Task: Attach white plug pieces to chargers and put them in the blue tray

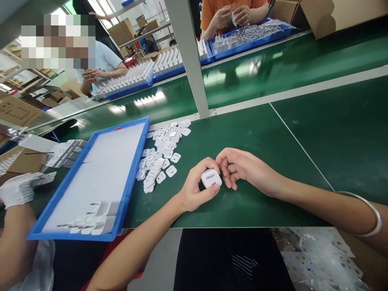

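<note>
My left hand is closed around a white charger, thumb at its lower edge and fingers along its far side. Dark lettering and a small slot show on the face turned up towards me. Just right of it is my right hand, fingers loosely curled and slightly apart, with nothing visible in them. Its fingertips come close to the charger; whether they touch it I cannot tell. Left of my hands, loose white cover plates with small slots lie in a heap on the green table.
A blue-rimmed tray on the left holds several white chargers in its near corner. Beside it works another person's gloved hand. A grey post rises at the table's back edge. Across the green belt, people work beside filled trays.
</note>
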A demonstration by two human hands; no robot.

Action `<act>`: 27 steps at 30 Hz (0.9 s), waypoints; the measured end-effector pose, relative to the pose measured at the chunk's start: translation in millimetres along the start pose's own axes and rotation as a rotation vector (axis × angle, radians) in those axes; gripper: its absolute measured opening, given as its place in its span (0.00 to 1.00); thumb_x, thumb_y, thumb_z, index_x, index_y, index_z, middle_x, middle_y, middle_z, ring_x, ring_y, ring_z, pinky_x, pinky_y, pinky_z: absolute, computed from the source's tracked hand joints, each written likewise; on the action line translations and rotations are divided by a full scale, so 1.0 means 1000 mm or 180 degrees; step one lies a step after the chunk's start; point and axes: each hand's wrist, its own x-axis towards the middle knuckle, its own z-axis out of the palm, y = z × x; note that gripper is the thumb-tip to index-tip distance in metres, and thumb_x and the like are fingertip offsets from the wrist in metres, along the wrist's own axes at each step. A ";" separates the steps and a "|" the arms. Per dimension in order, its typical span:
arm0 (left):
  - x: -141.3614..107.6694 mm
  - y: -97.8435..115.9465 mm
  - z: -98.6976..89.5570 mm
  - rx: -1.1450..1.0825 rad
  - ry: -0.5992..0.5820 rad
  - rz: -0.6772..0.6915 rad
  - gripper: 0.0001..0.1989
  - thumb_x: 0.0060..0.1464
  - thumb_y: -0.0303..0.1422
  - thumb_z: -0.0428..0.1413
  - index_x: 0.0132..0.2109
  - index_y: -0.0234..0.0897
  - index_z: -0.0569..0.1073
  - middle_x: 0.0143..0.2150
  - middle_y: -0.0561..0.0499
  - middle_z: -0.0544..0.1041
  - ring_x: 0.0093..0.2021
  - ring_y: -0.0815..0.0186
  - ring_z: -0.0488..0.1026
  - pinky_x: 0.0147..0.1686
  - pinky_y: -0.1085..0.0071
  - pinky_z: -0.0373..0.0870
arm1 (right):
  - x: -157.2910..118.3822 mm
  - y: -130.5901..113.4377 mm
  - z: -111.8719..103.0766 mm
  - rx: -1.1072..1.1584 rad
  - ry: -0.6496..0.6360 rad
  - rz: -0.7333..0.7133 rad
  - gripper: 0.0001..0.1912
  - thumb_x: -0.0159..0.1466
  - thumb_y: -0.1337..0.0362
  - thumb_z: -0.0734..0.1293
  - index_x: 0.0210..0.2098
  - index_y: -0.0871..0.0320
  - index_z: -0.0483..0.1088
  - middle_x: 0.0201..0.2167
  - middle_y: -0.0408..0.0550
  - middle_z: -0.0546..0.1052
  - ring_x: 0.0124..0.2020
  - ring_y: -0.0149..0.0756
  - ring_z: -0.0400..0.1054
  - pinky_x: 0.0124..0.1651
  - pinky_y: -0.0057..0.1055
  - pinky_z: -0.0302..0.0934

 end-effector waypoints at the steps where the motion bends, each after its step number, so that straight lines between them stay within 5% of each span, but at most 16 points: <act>1: 0.000 -0.001 -0.002 -0.0017 -0.0019 -0.0045 0.14 0.57 0.41 0.60 0.42 0.37 0.68 0.35 0.51 0.70 0.31 0.69 0.65 0.31 0.70 0.63 | 0.001 0.001 -0.001 0.0007 0.0020 0.0006 0.23 0.67 0.42 0.64 0.35 0.58 0.68 0.27 0.42 0.68 0.24 0.30 0.67 0.26 0.27 0.64; 9: 0.003 0.000 -0.004 0.0060 0.0331 -0.0842 0.16 0.61 0.42 0.56 0.30 0.34 0.68 0.27 0.55 0.65 0.27 0.71 0.59 0.30 0.71 0.56 | 0.011 0.008 -0.006 -0.0007 -0.0073 0.0303 0.24 0.64 0.41 0.66 0.35 0.59 0.70 0.26 0.44 0.70 0.27 0.32 0.65 0.30 0.29 0.62; 13: -0.010 0.025 -0.001 -0.0105 0.0161 -0.1334 0.14 0.57 0.42 0.60 0.41 0.37 0.68 0.34 0.54 0.67 0.31 0.71 0.62 0.32 0.72 0.59 | 0.008 0.012 -0.015 -0.0031 0.0066 0.0472 0.23 0.65 0.43 0.65 0.36 0.58 0.73 0.28 0.46 0.69 0.29 0.35 0.65 0.32 0.30 0.63; 15: -0.024 0.046 -0.010 -0.0201 -0.0022 -0.1514 0.22 0.54 0.40 0.63 0.51 0.41 0.63 0.38 0.53 0.68 0.33 0.70 0.65 0.33 0.72 0.63 | 0.009 0.011 -0.022 0.0085 0.0182 0.0695 0.22 0.65 0.43 0.65 0.35 0.56 0.75 0.29 0.47 0.68 0.30 0.37 0.64 0.33 0.33 0.65; 18: -0.052 0.087 -0.041 0.0636 0.0359 -0.1578 0.23 0.57 0.41 0.61 0.53 0.42 0.60 0.43 0.51 0.70 0.37 0.67 0.69 0.38 0.69 0.68 | 0.009 0.007 -0.029 0.0340 0.0187 0.0872 0.18 0.66 0.46 0.65 0.33 0.52 0.77 0.33 0.51 0.68 0.32 0.38 0.64 0.37 0.37 0.65; 22: -0.083 0.134 -0.118 0.3407 0.1607 -0.2007 0.20 0.56 0.46 0.60 0.48 0.37 0.70 0.52 0.44 0.73 0.49 0.58 0.71 0.49 0.64 0.69 | 0.007 0.007 -0.029 0.0268 0.0210 0.0912 0.15 0.66 0.49 0.65 0.32 0.51 0.78 0.36 0.53 0.67 0.36 0.40 0.64 0.43 0.41 0.65; 24: -0.089 0.142 -0.159 0.4214 0.1414 -0.2966 0.23 0.56 0.48 0.58 0.51 0.34 0.73 0.55 0.41 0.74 0.53 0.54 0.70 0.53 0.61 0.67 | 0.007 0.009 -0.026 0.0114 0.0112 0.0919 0.14 0.65 0.50 0.66 0.32 0.50 0.78 0.36 0.53 0.67 0.36 0.40 0.65 0.46 0.42 0.64; 27: -0.091 0.131 -0.200 0.3945 0.0453 -0.4344 0.24 0.53 0.46 0.58 0.48 0.31 0.78 0.50 0.39 0.78 0.49 0.52 0.74 0.50 0.61 0.69 | 0.007 0.011 -0.026 -0.0030 -0.0026 0.0827 0.11 0.63 0.51 0.68 0.31 0.50 0.78 0.34 0.54 0.68 0.36 0.42 0.66 0.46 0.44 0.64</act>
